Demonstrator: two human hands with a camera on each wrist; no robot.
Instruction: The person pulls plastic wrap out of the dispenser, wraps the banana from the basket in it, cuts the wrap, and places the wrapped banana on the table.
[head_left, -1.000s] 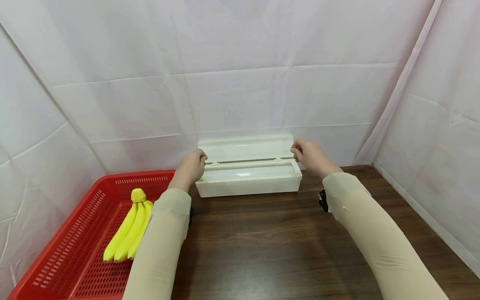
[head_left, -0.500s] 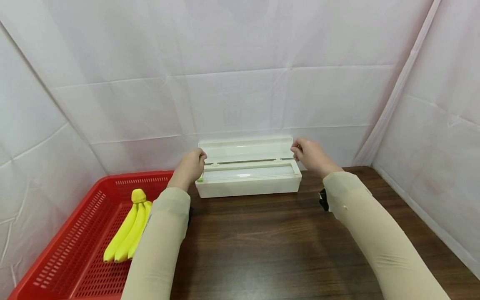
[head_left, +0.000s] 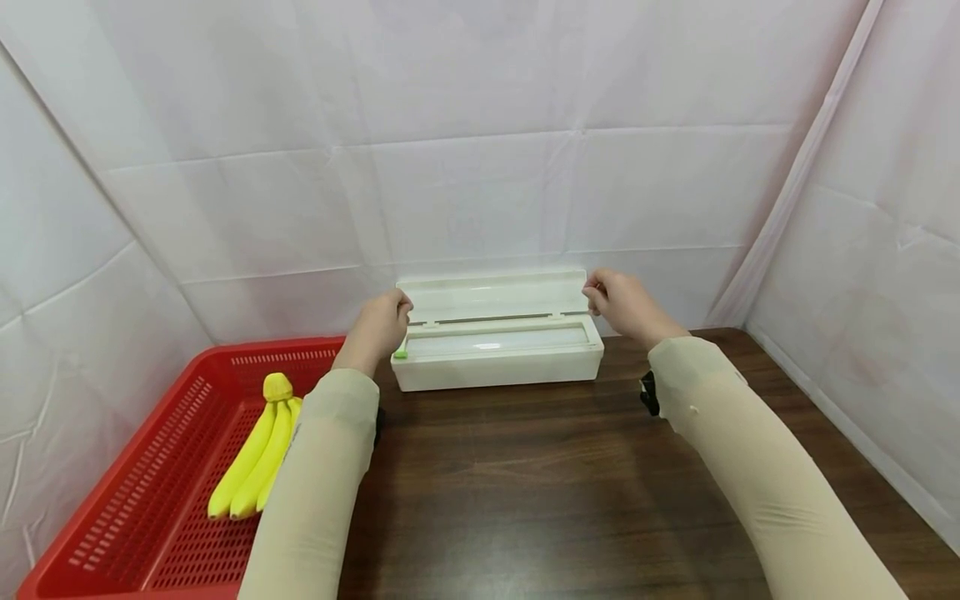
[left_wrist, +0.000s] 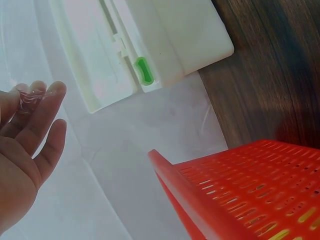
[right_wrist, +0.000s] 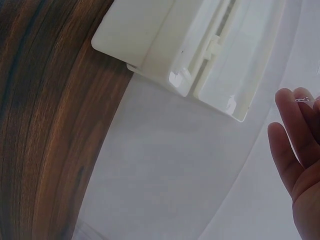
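A long white cling film dispenser box [head_left: 498,367] stands at the back of the table with its lid [head_left: 491,296] raised. Clear film shows under its top frame, and a green slider [left_wrist: 144,70] sits at its left end. My left hand [head_left: 380,326] is by the left end of the lid, pinching crumpled clear cling film [left_wrist: 31,99] between thumb and fingers. At the right end, my right hand [head_left: 624,304] pinches a bit of the same clear film [right_wrist: 303,100]. Between the hands the film is too transparent to follow.
A red perforated basket [head_left: 168,450] stands at the left, with a bunch of yellow bananas [head_left: 258,458] in it, partly behind the left sleeve. White sheeting [head_left: 465,192] walls the back and sides of the brown wooden table [head_left: 510,500].
Both hands have risen very slightly, and the green slider shows a little more beside the left hand. The pinching grips, box and basket look unchanged.
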